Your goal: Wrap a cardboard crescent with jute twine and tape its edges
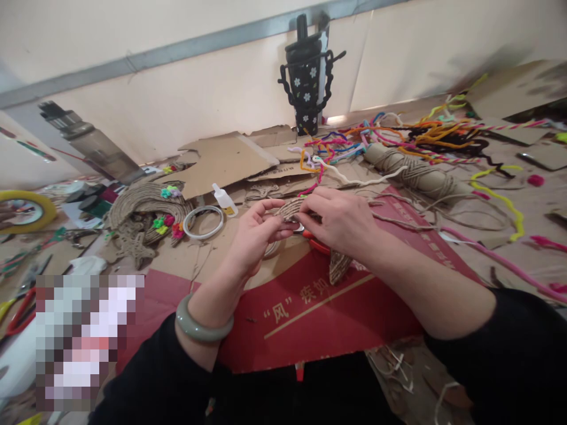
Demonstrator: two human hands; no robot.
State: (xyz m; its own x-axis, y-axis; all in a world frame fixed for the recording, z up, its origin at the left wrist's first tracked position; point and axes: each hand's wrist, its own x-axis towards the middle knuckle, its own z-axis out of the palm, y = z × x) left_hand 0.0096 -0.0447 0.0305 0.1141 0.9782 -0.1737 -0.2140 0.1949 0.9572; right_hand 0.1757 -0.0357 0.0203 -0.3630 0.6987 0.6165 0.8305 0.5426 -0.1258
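Both my hands work on a piece covered in rows of brown twine (290, 208). My left hand (257, 233) pinches its left end between thumb and fingers. My right hand (336, 221) has its fingertips pressed on the right part of the piece, and its palm side is hidden. Scissors with red handles (318, 243) lie just below, partly covered by my right hand. Another pointed twine-covered part (339, 268) shows under my right wrist; I cannot tell whether it joins the held piece. Loose twine (407, 221) runs off to the right.
A red cardboard sheet (301, 330) lies under my hands. Left are a glue bottle (225, 200), a white ring (204, 223), twine-wrapped shapes (137, 215) and yellow tape (44, 209). Behind stand a black flowered tumbler (305, 82), a twine roll (411, 168) and colourful pipe cleaners (425, 139).
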